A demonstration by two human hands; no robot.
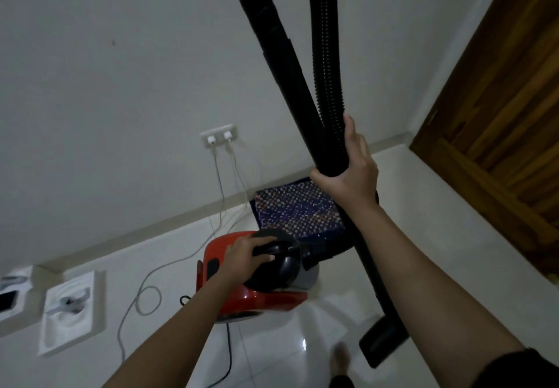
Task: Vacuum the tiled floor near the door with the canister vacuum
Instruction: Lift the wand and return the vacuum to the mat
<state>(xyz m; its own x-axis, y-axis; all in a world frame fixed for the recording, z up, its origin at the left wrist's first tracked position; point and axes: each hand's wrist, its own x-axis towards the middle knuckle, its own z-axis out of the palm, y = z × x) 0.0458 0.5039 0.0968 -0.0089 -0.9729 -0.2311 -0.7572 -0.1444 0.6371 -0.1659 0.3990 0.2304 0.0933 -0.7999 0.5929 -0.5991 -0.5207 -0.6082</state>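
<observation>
A red canister vacuum (239,294) with a black handle hangs low over the white tiled floor (272,351). My left hand (246,254) grips that black carry handle on top. My right hand (352,167) is wrapped around the ribbed black hose (326,64) and the smooth black tube (272,39), which rise together out of the top of the view. Below my right forearm the black wand (367,263) runs down to the floor nozzle (382,342), which rests on the tiles.
A wooden door (499,115) stands at the right. A patterned dark blue mat (298,209) lies by the wall. White chargers sit in a wall socket (219,136), their cables trailing over the floor. White boxes (71,309) lie at the left. A black power cord (228,354) trails below the vacuum.
</observation>
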